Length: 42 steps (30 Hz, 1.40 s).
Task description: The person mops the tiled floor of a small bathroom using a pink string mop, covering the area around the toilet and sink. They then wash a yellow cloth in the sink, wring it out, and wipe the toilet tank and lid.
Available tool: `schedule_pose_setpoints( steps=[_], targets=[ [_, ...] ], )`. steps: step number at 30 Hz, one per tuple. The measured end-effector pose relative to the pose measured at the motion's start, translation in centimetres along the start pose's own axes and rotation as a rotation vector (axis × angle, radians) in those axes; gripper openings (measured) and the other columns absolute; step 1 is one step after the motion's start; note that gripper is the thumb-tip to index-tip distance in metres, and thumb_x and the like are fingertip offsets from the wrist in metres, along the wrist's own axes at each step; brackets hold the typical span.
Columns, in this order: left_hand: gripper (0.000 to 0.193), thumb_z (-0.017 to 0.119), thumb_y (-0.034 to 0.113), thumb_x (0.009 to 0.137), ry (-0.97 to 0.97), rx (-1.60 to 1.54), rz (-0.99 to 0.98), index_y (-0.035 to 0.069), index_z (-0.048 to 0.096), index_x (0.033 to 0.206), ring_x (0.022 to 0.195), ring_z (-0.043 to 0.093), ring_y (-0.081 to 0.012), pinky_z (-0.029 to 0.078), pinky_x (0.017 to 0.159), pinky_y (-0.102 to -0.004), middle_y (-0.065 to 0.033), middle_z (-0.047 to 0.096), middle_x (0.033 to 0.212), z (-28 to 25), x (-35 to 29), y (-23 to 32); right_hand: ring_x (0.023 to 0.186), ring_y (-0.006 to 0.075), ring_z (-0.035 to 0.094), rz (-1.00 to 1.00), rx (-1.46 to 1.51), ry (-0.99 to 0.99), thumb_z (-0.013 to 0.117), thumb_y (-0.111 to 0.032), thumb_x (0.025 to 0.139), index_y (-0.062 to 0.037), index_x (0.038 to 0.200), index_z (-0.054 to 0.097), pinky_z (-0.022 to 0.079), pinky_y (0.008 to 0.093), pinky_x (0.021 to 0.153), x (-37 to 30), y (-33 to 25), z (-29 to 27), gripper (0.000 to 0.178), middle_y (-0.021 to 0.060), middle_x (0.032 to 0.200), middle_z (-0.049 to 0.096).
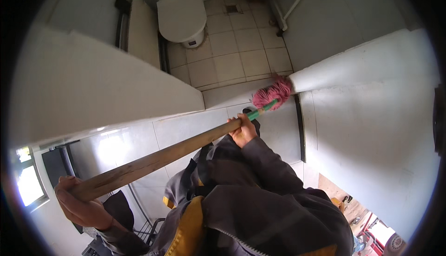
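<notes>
A mop runs slantwise across the view, its wooden handle (162, 156) rising from lower left to upper right. My left hand (81, 205) is wrapped round the handle's top end. Farther down, close to the green collar (254, 114), my right hand (243, 132) grips the same handle. The pink string mop head (272, 92) lies on the floor at the right side of the doorway, against the foot of the wall.
Beyond the doorway stands a white toilet (182, 16) on beige floor tiles (237, 65), with a floor drain (231, 9) behind. A white pipe (297, 5) runs along the right wall. Walls (107, 88) flank the doorway. My dark shoe (254, 121) shows under my right hand.
</notes>
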<state>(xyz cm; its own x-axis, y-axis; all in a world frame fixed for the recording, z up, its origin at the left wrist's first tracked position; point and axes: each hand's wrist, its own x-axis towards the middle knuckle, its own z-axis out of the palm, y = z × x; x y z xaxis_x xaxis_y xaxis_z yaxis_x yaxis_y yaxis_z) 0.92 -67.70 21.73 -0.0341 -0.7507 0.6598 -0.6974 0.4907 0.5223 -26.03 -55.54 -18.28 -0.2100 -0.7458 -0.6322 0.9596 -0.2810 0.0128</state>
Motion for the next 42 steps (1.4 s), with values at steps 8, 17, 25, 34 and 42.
schedule_pose_setpoints(
  steps=[8, 17, 25, 34, 42],
  targets=[
    [0.032, 0.039, 0.022, 0.096, 0.123, 0.27, 0.078, -0.003, 0.057, 0.099, 0.081, 0.057, -0.0219, 0.049, 0.075, -0.0335, -0.0111, 0.057, 0.088, -16.7, -1.4, -16.2, 0.083, 0.0262, 0.061, 0.045, -0.106, 0.119, 0.056, -0.012, 0.09, -0.0072, 0.094, 0.048, 0.055, 0.0404, 0.081, -8.4, 10.1, 4.8, 0.01, 0.0089, 0.088, 0.054],
    [0.01, 0.06, 0.001, 0.082, 0.043, 0.887, 0.355, -0.001, 0.062, 0.091, 0.081, 0.065, -0.0223, 0.053, 0.076, -0.033, -0.0124, 0.066, 0.089, -25.8, 1.5, -13.3, 0.091, 0.029, 0.062, 0.127, -0.011, -0.134, 0.057, -0.01, 0.091, -0.005, 0.093, 0.049, 0.055, 0.0382, 0.084, -4.0, 17.2, 14.3, 0.01, 0.0117, 0.089, 0.058],
    [0.022, 0.045, 0.017, 0.083, -0.528, 0.023, 0.694, -0.001, 0.048, 0.07, 0.057, 0.047, -0.0244, 0.035, 0.047, -0.0378, -0.0127, 0.048, 0.069, -9.5, -9.9, 1.5, 0.068, 0.0214, 0.056, 0.131, -0.133, 0.168, 0.06, -0.006, 0.086, -0.0037, 0.088, 0.047, 0.056, 0.033, 0.066, 6.7, 10.8, -1.8, 0.014, 0.0073, 0.08, 0.049],
    [0.031, 0.041, 0.024, 0.094, -0.279, 0.088, 0.398, -0.003, 0.055, 0.092, 0.074, 0.054, -0.0213, 0.046, 0.069, -0.0345, -0.0107, 0.053, 0.082, -18.4, -7.5, 0.9, 0.085, 0.0226, 0.062, 0.072, 0.032, 0.01, 0.063, -0.011, 0.088, -0.0079, 0.096, 0.051, 0.055, 0.0378, 0.076, -8.9, 9.3, -3.7, 0.014, 0.0067, 0.086, 0.058],
    [0.025, 0.04, 0.018, 0.098, 0.051, 0.002, 0.161, 0.0, 0.051, 0.085, 0.07, 0.046, -0.0152, 0.04, 0.065, -0.0273, -0.0063, 0.047, 0.078, -20.3, -3.1, -3.0, 0.104, 0.0264, 0.062, 0.228, 0.05, -0.09, 0.059, -0.023, 0.094, -0.0043, 0.102, 0.058, 0.051, 0.0403, 0.088, -22.6, 8.6, -4.5, 0.02, 0.0108, 0.099, 0.066]
  ],
)
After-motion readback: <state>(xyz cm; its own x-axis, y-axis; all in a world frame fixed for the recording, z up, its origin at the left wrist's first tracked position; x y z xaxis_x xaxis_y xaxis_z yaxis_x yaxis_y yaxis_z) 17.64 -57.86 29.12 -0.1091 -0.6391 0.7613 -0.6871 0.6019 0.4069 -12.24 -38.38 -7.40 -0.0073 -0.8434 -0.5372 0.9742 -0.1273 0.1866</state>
